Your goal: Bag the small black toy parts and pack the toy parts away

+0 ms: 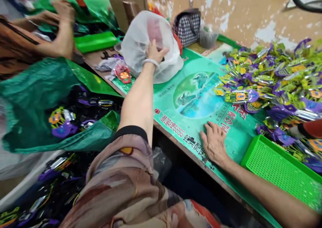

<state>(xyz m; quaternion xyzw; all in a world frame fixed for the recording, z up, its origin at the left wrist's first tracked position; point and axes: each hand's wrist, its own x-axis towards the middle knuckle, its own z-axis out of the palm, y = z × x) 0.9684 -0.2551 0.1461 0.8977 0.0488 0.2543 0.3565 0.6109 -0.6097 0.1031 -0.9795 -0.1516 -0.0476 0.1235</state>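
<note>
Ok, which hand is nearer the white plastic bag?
Left. The left hand is pressed against the white plastic bag, fingers on its side. The right hand lies flat on the green printed mat, well short of the bag.

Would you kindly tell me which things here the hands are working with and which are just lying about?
In hand:
- left hand gripping the white bag
- right hand flat on the green sheet

Lying about:
- toy pile
- green tray
- checked purse
- green sack
- red toy
- co-worker's hand
</note>
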